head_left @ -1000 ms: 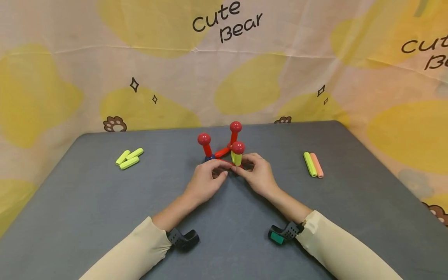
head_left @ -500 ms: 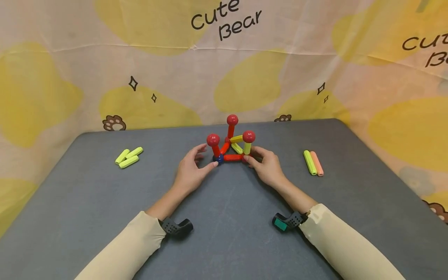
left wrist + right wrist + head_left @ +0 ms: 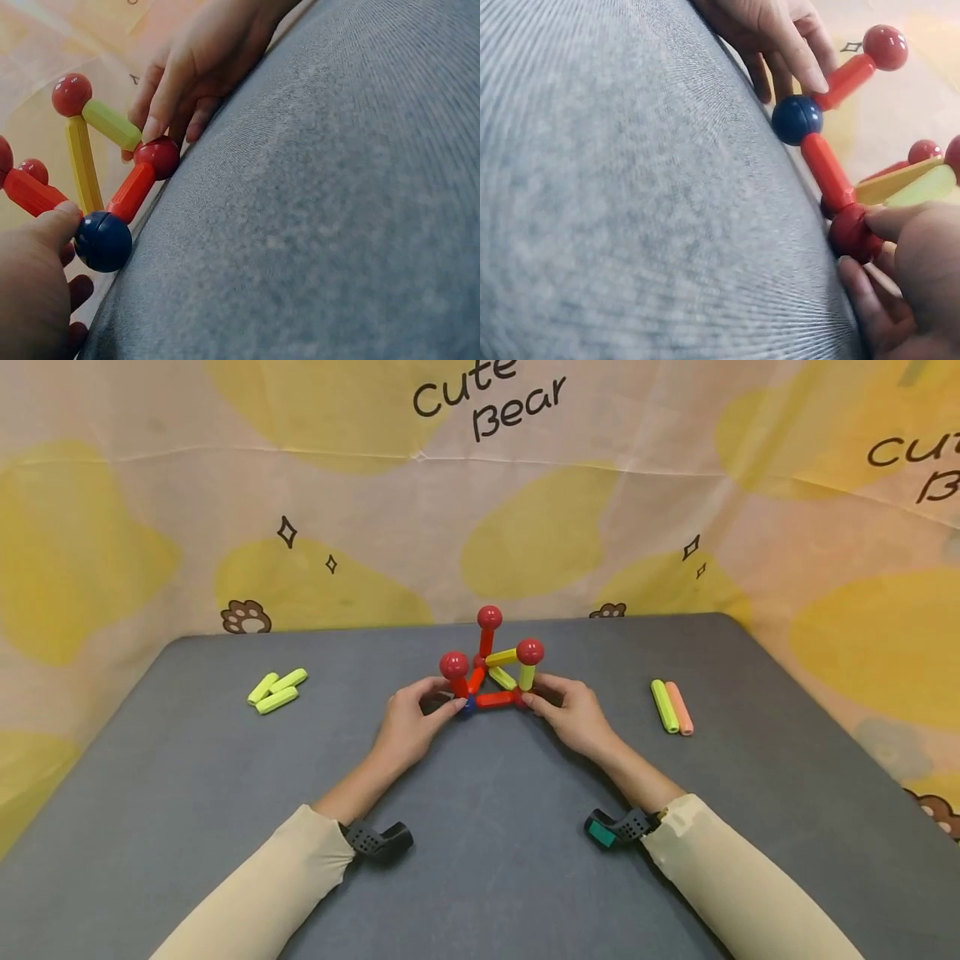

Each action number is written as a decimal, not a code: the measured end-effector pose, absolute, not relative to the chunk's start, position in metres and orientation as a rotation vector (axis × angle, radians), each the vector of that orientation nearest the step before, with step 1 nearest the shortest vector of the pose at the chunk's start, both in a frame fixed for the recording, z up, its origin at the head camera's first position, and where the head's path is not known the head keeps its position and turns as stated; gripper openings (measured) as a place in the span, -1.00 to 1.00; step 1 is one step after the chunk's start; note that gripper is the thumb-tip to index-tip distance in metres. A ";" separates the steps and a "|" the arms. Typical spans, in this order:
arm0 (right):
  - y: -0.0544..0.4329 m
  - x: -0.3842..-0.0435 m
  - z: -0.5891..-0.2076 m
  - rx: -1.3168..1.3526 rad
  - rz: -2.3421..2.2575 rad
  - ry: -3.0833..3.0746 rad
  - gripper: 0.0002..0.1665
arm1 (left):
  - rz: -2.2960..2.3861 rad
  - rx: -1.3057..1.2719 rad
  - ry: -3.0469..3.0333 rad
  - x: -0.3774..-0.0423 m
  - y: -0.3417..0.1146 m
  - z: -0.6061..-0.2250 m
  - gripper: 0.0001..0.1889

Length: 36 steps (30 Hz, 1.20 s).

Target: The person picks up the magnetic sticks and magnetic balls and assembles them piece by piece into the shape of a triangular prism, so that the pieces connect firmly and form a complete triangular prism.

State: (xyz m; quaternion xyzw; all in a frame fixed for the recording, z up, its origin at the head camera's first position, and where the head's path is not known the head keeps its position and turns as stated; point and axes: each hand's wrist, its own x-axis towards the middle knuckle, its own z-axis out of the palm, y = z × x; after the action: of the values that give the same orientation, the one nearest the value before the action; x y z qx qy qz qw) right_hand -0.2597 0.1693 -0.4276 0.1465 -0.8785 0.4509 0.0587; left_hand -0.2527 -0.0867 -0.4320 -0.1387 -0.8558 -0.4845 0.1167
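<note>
A frame of magnetic rods and balls stands on the grey table, with a red rod [image 3: 496,700] along its front. Three raised rods carry red balls; the front left one is a red ball [image 3: 453,665]. A yellow rod [image 3: 501,657] slants from the back corner to the right-hand top ball. My left hand [image 3: 407,720] pinches the left upright red rod [image 3: 34,193] just above the blue ball [image 3: 103,241]. At the front right corner, my right hand [image 3: 573,718] grips the lower red ball [image 3: 855,232] between thumb and fingers. Some fingertips are hidden behind the parts.
Several loose yellow-green rods [image 3: 277,692] lie at the left of the table. On the right, a yellow-green rod [image 3: 664,706] lies beside a salmon-pink rod [image 3: 679,708]. A printed cloth [image 3: 360,502] hangs behind the table's back edge.
My left hand has moved left from the front of the frame and taken hold at the blue-ball corner. The frame has turned, showing its yellow rod. My right hand has shifted slightly right.
</note>
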 end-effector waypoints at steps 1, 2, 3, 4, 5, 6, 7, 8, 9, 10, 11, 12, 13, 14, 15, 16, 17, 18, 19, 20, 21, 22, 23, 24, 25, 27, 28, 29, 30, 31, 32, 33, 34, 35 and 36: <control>0.169 -0.258 -0.426 0.419 1.375 -2.665 -0.50 | -1.413 -0.405 -2.504 -0.253 -0.087 -0.432 -0.64; 0.169 -0.257 -0.425 0.390 1.381 -2.670 -0.47 | -1.408 -0.400 -2.500 -0.253 -0.087 -0.431 -0.63; 0.170 -0.255 -0.424 0.358 1.390 -2.675 -0.44 | -1.402 -0.393 -2.496 -0.252 -0.087 -0.431 -0.63; 0.172 -0.253 -0.422 0.325 1.392 -2.679 -0.42 | -1.395 -0.391 -2.489 -0.252 -0.088 -0.431 -0.63; 0.176 -0.250 -0.421 0.292 1.391 -2.677 -0.40 | -1.396 -0.401 -2.482 -0.252 -0.086 -0.431 -0.63; 0.182 -0.247 -0.419 0.268 1.379 -2.670 -0.39 | -1.396 -0.413 -2.473 -0.252 -0.084 -0.430 -0.63; 0.188 -0.244 -0.418 0.254 1.347 -2.666 -0.38 | -1.396 -0.410 -2.464 -0.252 -0.084 -0.431 -0.65; 0.194 -0.242 -0.418 0.248 1.312 -2.655 -0.39 | -1.403 -0.411 -2.452 -0.251 -0.084 -0.431 -0.65; 0.202 -0.240 -0.417 0.242 1.267 -2.637 -0.39 | -1.409 -0.413 -2.442 -0.251 -0.084 -0.431 -0.67; 0.210 -0.237 -0.417 0.233 1.217 -2.613 -0.40 | -1.413 -0.418 -2.434 -0.251 -0.084 -0.431 -0.68; 0.219 -0.235 -0.418 0.220 1.155 -2.583 -0.42 | -1.416 -0.420 -2.427 -0.251 -0.083 -0.432 -0.68; 0.228 -0.233 -0.418 0.196 1.086 -2.550 -0.44 | -1.414 -0.422 -2.421 -0.251 -0.083 -0.432 -0.69; 0.237 -0.232 -0.419 0.162 1.016 -2.517 -0.46 | -1.412 -0.422 -2.415 -0.251 -0.083 -0.432 -0.69; 0.245 -0.231 -0.420 0.121 0.952 -2.485 -0.48 | -1.407 -0.423 -2.410 -0.251 -0.082 -0.432 -0.69; 0.252 -0.231 -0.420 0.068 0.894 -2.458 -0.49 | -1.401 -0.423 -2.405 -0.251 -0.082 -0.432 -0.69; 0.258 -0.231 -0.421 0.013 0.846 -2.440 -0.50 | -1.393 -0.431 -2.399 -0.251 -0.082 -0.432 -0.69; 0.263 -0.231 -0.422 -0.043 0.802 -2.432 -0.50 | -1.389 -0.437 -2.395 -0.251 -0.082 -0.432 -0.70; 0.268 -0.232 -0.422 -0.097 0.777 -2.436 -0.49 | -1.382 -0.445 -2.392 -0.251 -0.082 -0.432 -0.70; 0.271 -0.232 -0.423 -0.141 0.755 -2.451 -0.48 | -1.380 -0.452 -2.389 -0.250 -0.082 -0.431 -0.70; 0.274 -0.232 -0.423 -0.173 0.732 -2.477 -0.47 | -1.379 -0.459 -2.385 -0.250 -0.082 -0.431 -0.69; 0.276 -0.232 -0.424 -0.186 0.712 -2.507 -0.47 | -1.379 -0.466 -2.384 -0.250 -0.083 -0.431 -0.69; 0.278 -0.233 -0.425 -0.194 0.693 -2.535 -0.46 | -1.379 -0.467 -2.393 -0.251 -0.083 -0.431 -0.69; 0.279 -0.233 -0.426 -0.189 0.671 -2.558 -0.46 | -1.382 -0.464 -2.404 -0.251 -0.082 -0.431 -0.69; 0.281 -0.234 -0.427 -0.178 0.644 -2.575 -0.46 | -1.387 -0.460 -2.417 -0.251 -0.082 -0.431 -0.68; 0.281 -0.234 -0.427 -0.161 0.613 -2.580 -0.47 | -1.394 -0.457 -2.428 -0.251 -0.082 -0.430 -0.67; 0.282 -0.235 -0.428 -0.128 0.562 -2.571 -0.50 | -1.403 -0.450 -2.451 -0.252 -0.081 -0.430 -0.66; 0.283 -0.235 -0.428 -0.118 0.543 -2.563 -0.52 | -1.408 -0.448 -2.459 -0.252 -0.080 -0.430 -0.66; 0.283 -0.235 -0.428 -0.102 0.521 -2.556 -0.54 | -1.414 -0.450 -2.461 -0.252 -0.080 -0.430 -0.65; 0.283 -0.235 -0.428 -0.087 0.503 -2.554 -0.57 | -1.420 -0.451 -2.463 -0.252 -0.079 -0.430 -0.65; 0.283 -0.235 -0.428 -0.075 0.490 -2.554 -0.60 | -1.423 -0.456 -2.459 -0.252 -0.080 -0.430 -0.64; 0.283 -0.234 -0.428 -0.063 0.480 -2.558 -0.62 | -1.421 -0.461 -2.458 -0.252 -0.080 -0.430 -0.64; 0.283 -0.234 -0.428 -0.053 0.473 -2.562 -0.65 | -1.421 -0.465 -2.456 -0.252 -0.080 -0.430 -0.64; 0.283 -0.234 -0.429 -0.041 0.464 -2.566 -0.67 | -1.417 -0.472 -2.452 -0.251 -0.080 -0.430 -0.64; 0.282 -0.234 -0.429 -0.030 0.459 -2.567 -0.68 | -1.411 -0.483 -2.448 -0.251 -0.081 -0.430 -0.64; 0.282 -0.234 -0.430 -0.021 0.454 -2.565 -0.69 | -1.403 -0.496 -2.447 -0.250 -0.081 -0.430 -0.63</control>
State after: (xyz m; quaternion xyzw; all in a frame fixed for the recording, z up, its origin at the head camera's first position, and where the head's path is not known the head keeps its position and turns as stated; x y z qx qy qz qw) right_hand -0.2341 0.2823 -0.4297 -0.0078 -0.9495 0.1681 0.2649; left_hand -0.2504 -0.0808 -0.4297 -0.1714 -0.8462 -0.4853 0.1381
